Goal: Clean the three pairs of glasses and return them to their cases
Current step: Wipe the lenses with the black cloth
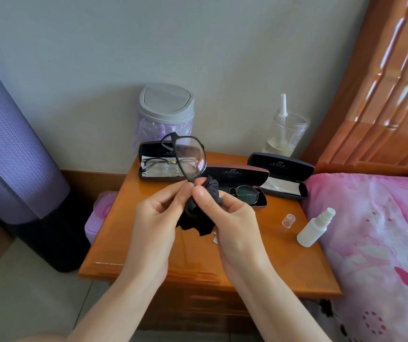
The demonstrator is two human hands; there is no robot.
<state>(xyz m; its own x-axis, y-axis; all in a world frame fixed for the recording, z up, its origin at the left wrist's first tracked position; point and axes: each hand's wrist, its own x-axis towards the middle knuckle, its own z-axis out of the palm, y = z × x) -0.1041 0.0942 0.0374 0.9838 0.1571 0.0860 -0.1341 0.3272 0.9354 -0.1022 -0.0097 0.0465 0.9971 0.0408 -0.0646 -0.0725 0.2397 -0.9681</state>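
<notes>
Black-framed glasses stand on end above the wooden nightstand. My left hand pinches their lower end, and one lens is buried in a black cloth. My right hand grips that cloth around the lens. A second pair lies in the open dark case at the back left. A third pair rests in the open pink case behind my right hand. Another open dark case at the back right holds only a white cloth.
A white spray bottle lies on the nightstand's right side with its clear cap beside it. At the back are a small grey bin and a clear dispenser jar. Pink bedding borders the right; a purple rolled mat stands left.
</notes>
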